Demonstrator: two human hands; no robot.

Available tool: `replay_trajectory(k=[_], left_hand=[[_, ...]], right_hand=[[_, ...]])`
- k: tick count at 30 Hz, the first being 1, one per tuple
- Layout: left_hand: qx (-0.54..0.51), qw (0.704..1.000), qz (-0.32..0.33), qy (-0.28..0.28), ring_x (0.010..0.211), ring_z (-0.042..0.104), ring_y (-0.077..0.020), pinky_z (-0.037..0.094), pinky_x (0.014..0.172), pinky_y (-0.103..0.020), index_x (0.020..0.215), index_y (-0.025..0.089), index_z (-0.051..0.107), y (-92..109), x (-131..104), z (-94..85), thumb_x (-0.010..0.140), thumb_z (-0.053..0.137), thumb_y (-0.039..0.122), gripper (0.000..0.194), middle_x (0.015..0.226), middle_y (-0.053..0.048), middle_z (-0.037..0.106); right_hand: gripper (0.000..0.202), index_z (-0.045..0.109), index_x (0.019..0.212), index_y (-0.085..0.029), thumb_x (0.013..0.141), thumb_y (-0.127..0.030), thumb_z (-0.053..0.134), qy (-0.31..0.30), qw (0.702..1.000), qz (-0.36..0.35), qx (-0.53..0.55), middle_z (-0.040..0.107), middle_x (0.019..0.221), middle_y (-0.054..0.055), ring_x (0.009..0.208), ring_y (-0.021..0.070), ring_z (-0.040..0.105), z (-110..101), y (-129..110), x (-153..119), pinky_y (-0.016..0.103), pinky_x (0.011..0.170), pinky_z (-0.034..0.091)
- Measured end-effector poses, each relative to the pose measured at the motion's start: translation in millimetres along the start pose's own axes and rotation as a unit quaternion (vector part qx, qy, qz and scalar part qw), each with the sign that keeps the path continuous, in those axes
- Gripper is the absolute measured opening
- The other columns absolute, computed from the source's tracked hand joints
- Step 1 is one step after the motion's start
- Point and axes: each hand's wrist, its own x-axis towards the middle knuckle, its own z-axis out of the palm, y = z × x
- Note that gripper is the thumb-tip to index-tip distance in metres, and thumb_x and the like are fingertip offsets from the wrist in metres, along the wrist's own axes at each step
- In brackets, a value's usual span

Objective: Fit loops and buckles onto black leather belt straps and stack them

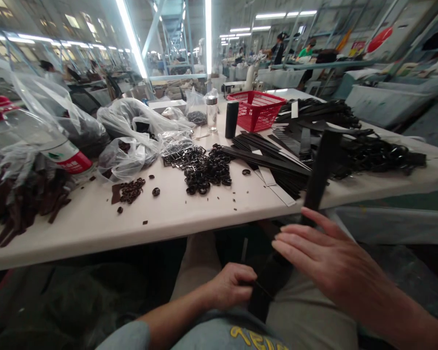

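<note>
A long, flat black strap [319,170] slants from my lap up past the table's front edge. My right hand [324,257] is closed on it partway along, its fingers laid across the strap. Low over my lap, my left hand [231,287] is curled at the edge of the dark lower part, pinching it; the fingertips are partly hidden. On the table nearby lie a heap of similar black straps [273,160], some with white strips [281,193], and a pile of small black loops [208,170].
A red basket [255,111], black cylinder [231,119] and glass bottle [212,114] stand at the back of the table [168,228]. Plastic bags [127,126], small brown loops [131,190], brown straps [25,189] and a large plastic bottle [47,136] lie left. People work in the background.
</note>
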Motion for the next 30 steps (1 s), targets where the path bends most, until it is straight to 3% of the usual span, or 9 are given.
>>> replay_trajectory(k=[3,5,7,10,13,16,20,26,30], left_hand=[[-0.104,0.987,-0.042,0.113,0.065,0.043,-0.0099,0.034,0.059,-0.021,0.066,0.011,0.068,10,4,-1.9,0.074,0.078,0.054,0.045,0.068,0.0,0.049],[-0.156,0.973,-0.061,0.158,0.065,0.043,-0.0099,0.035,0.06,-0.021,0.067,0.01,0.07,17,7,-3.7,0.069,0.082,0.053,0.045,0.068,0.0,0.051],[-0.184,0.963,-0.065,0.184,0.066,0.045,-0.0105,0.037,0.061,-0.021,0.068,0.011,0.073,23,9,-4.8,0.066,0.084,0.051,0.042,0.066,0.0,0.054],[-0.204,0.957,-0.069,0.193,0.066,0.048,-0.0115,0.039,0.062,-0.022,0.074,0.012,0.078,28,11,-3.8,0.066,0.084,0.048,0.038,0.066,-0.001,0.06],[-0.205,0.958,-0.073,0.188,0.069,0.051,-0.0125,0.042,0.065,-0.023,0.078,0.014,0.079,29,14,0.9,0.068,0.083,0.046,0.035,0.072,-0.003,0.066],[-0.21,0.957,-0.078,0.186,0.07,0.054,-0.0134,0.045,0.07,-0.025,0.079,0.014,0.079,25,17,7.8,0.068,0.083,0.047,0.035,0.074,-0.003,0.068],[-0.228,0.947,-0.104,0.202,0.063,0.054,-0.0119,0.047,0.067,-0.026,0.078,0.014,0.078,20,19,15.4,0.064,0.086,0.049,0.038,0.067,-0.001,0.064],[-0.236,0.937,-0.1,0.236,0.062,0.056,-0.0114,0.048,0.066,-0.026,0.076,0.013,0.076,15,25,19.6,0.064,0.086,0.052,0.042,0.066,0.0,0.063],[-0.238,0.936,-0.094,0.24,0.063,0.054,-0.0108,0.048,0.069,-0.027,0.072,0.013,0.074,16,32,21.7,0.064,0.086,0.051,0.041,0.065,0.0,0.063]], right_hand=[[0.022,0.065,0.111,-0.02,0.1,-0.014,0.047,0.061,0.997,0.038,0.017,0.072,0.114,0.005,0.106,0.0184,0.066,18,9,4,0.041,0.118,0.03],[0.02,0.065,0.11,-0.02,0.097,-0.015,0.052,0.101,0.985,0.134,0.049,0.072,0.11,0.006,0.101,0.0191,0.067,36,10,-10,0.039,0.107,0.044],[0.019,0.065,0.11,-0.021,0.096,-0.019,0.051,0.092,0.958,0.247,0.115,0.072,0.105,0.006,0.097,0.0207,0.068,54,6,-29,0.037,0.093,0.053],[0.029,0.065,0.118,-0.021,0.092,-0.03,0.057,-0.025,0.885,0.355,0.3,0.071,0.111,0.008,0.1,0.0238,0.068,78,-9,-55,0.038,0.089,0.057],[0.052,0.061,0.131,-0.02,0.086,-0.043,0.069,-0.101,0.795,0.373,0.468,0.067,0.125,0.01,0.115,0.0284,0.063,96,-27,-63,0.042,0.1,0.053],[0.053,0.064,0.129,-0.02,0.087,-0.051,0.068,-0.062,0.728,0.387,0.562,0.068,0.124,0.008,0.112,0.0276,0.064,111,-38,-59,0.04,0.099,0.053],[0.057,0.07,0.12,-0.019,0.083,-0.062,0.068,0.008,0.638,0.438,0.633,0.072,0.107,0.006,0.089,0.0223,0.067,121,-48,-48,0.033,0.081,0.057],[0.048,0.075,0.105,-0.019,0.086,-0.062,0.065,0.106,0.586,0.505,0.626,0.074,0.101,0.007,0.085,0.0199,0.066,123,-62,-33,0.028,0.07,0.055],[0.047,0.074,0.104,-0.018,0.088,-0.061,0.062,0.158,0.592,0.525,0.591,0.074,0.102,0.009,0.084,0.02,0.068,129,-66,-28,0.027,0.069,0.056]])
